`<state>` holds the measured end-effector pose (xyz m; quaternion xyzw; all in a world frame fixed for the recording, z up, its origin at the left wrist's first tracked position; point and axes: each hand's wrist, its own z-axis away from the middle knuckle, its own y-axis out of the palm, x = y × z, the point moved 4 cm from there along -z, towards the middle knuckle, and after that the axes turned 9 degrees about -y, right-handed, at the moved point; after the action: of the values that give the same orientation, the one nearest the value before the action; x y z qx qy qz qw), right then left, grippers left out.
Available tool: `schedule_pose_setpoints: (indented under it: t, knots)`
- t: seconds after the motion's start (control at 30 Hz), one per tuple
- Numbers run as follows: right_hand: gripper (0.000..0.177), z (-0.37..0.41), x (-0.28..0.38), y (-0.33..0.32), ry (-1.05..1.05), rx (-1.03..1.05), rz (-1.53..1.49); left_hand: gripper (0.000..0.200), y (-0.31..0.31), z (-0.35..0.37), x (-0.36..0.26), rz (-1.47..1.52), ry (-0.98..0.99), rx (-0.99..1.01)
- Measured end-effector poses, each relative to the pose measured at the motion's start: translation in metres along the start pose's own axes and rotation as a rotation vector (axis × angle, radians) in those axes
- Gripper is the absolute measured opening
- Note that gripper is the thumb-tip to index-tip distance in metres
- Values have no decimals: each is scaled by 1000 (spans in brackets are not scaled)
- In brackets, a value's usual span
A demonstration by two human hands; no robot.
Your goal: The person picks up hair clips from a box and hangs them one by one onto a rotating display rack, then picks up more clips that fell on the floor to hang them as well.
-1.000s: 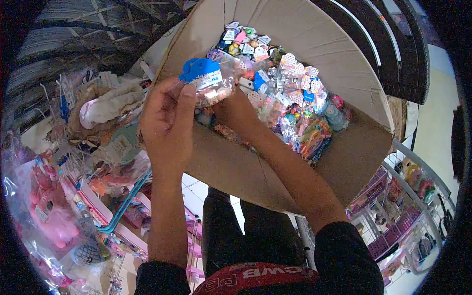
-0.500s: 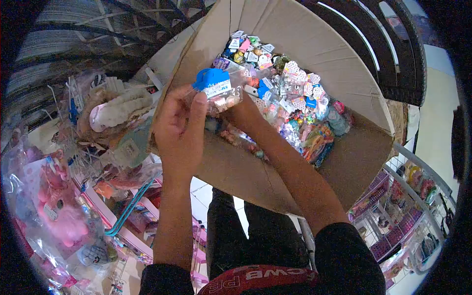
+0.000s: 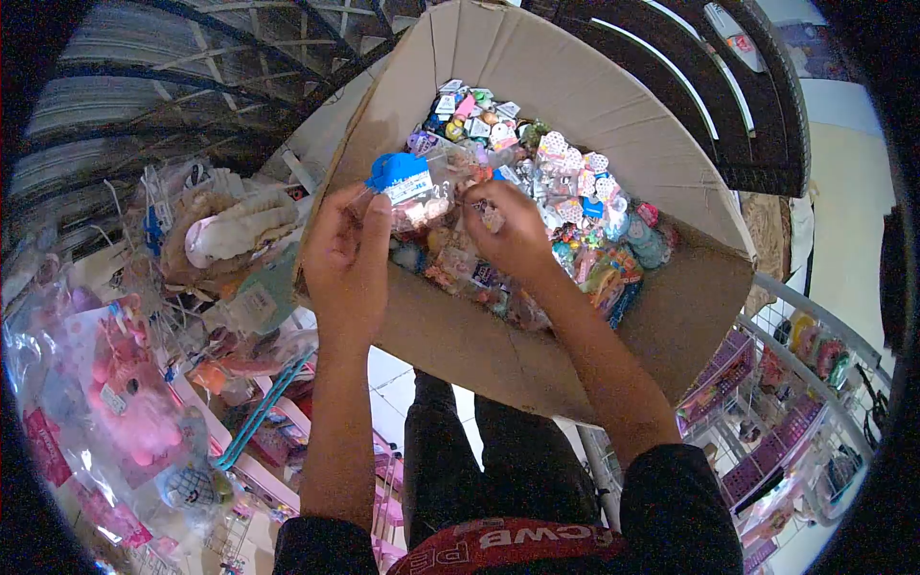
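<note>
My left hand (image 3: 350,254) is closed with thumb and fingers pinching a clear plastic packet (image 3: 412,192). The packet has a blue header, a white printed label and small pinkish pieces inside. It is held over the near left side of a large open cardboard box (image 3: 671,144). My right hand (image 3: 513,228) is at the packet's right end, fingers curled inward. A small pale piece shows at those fingers, too small to name. Below both hands lies a pile of small carded and bagged trinkets (image 3: 575,182) in the box.
On the left, plastic-wrapped goods include a pink plush toy (image 3: 139,402) and a cream fuzzy item (image 3: 244,230). Teal hangers (image 3: 264,407) rest near a pink rack. A metal wire rack (image 3: 815,374) with purple baskets stands at right. A dark slatted piece (image 3: 661,77) is behind the box.
My right hand has drawn back from behind the packet and turned, so its curled fingers show. The packet stays in my left hand, slightly lower. The view has shifted a little.
</note>
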<state>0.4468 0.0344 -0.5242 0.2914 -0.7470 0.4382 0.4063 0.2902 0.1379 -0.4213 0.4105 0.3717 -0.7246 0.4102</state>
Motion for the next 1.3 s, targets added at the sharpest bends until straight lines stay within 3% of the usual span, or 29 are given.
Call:
schedule_pose_setpoints:
  t: [0.03, 0.1, 0.3, 0.47, 0.67, 0.83, 1.13, 1.2, 1.3]
  knots:
    - [13, 1, 7, -11, -3, 3, 0, 17, 1, 0, 1, 27, 11, 2]
    - [14, 1, 25, -42, 237, -72, -63, 17, 2, 1, -2, 60, 31, 2]
    - [14, -19, 84, -101, 86, -119, -81, 21, 5, -2, 0, 27, -14, 12]
    - [15, -40, 114, -90, 100, -1, -201, 20, 7, 8, -5, -67, -24, 74]
    - [18, -53, 137, -75, 76, -75, -261, 23, -4, 33, -19, -3, 51, 114]
    - [18, -52, 169, -77, 113, -132, -274, 26, -20, 58, -40, 58, -18, 130]
    - [18, -47, 248, -88, 160, -164, -345, 24, -42, 122, -112, 208, 62, 139]
    - [18, -45, 267, -89, 201, -136, -399, 24, -53, 139, -125, 139, -33, 118]
    - [17, -46, 304, -95, 138, -80, -387, 24, -74, 164, -142, 157, -10, 76]
